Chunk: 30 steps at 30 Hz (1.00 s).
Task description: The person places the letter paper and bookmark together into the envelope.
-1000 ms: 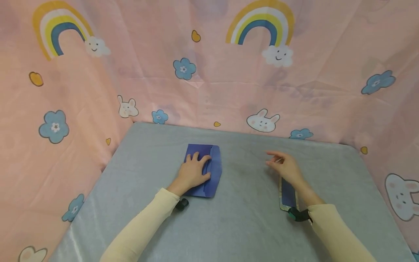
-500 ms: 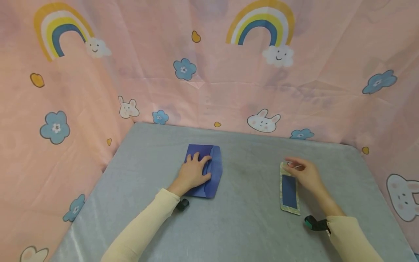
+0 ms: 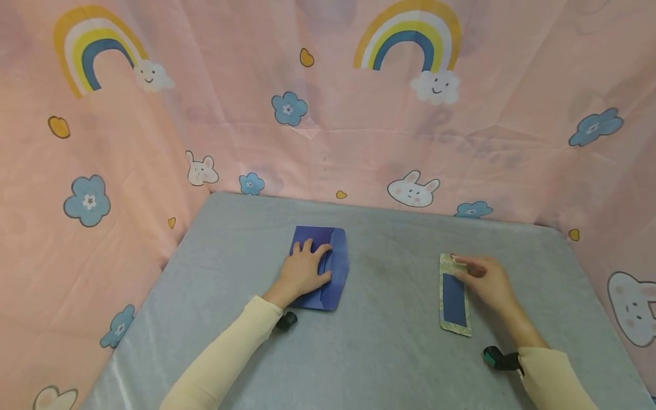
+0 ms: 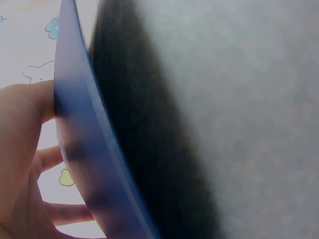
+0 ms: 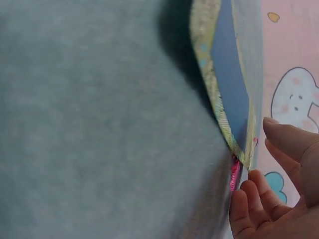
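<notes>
My left hand rests with spread fingers on a blue-purple envelope, which lies on the table, its flap folded out to the right. In the left wrist view the envelope shows edge-on beside the thumb. On the right lies a bookmark with a patterned pale green border and a dark blue panel. My right hand is at its upper right corner. The right wrist view shows fingertips right at the bookmark corner, the thumb apart from them. A pink cord shows by that corner.
A grey cloth covers the table. Behind and at the sides hangs a pink curtain printed with rainbows, flowers and rabbits. A black wrist camera sits at the left cuff, another wrist camera at the right.
My right hand has moved right and toward me, from over the bookmark's far end to its upper right corner, uncovering the bookmark. The left hand stays on the envelope.
</notes>
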Each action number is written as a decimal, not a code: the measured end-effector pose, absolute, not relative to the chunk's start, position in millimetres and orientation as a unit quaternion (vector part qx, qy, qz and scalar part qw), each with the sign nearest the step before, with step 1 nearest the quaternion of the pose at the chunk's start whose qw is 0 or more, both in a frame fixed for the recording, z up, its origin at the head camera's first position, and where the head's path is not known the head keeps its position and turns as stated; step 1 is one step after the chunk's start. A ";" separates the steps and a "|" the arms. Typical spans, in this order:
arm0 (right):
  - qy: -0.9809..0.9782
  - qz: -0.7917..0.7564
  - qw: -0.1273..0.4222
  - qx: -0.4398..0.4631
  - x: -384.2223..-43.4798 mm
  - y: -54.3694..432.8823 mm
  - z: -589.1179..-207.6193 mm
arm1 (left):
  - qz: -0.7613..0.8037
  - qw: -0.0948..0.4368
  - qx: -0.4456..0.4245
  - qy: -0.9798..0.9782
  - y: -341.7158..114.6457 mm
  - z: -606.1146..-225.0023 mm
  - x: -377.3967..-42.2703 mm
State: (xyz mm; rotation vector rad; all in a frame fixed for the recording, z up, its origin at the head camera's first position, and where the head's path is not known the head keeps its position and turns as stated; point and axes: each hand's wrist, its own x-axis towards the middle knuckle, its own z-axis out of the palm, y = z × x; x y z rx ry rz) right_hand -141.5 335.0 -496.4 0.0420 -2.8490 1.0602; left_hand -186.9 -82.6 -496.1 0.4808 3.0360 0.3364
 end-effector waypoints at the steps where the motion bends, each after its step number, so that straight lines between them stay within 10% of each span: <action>1: -0.938 0.343 0.051 0.014 -140.9 335.1 -497.6 | 0.109 0.024 0.155 0.982 -82.6 -496.1 -186.9; 30: -0.957 0.290 -0.007 0.027 -144.1 328.0 -502.0 | 0.104 0.013 0.160 0.981 -82.7 -495.1 -185.0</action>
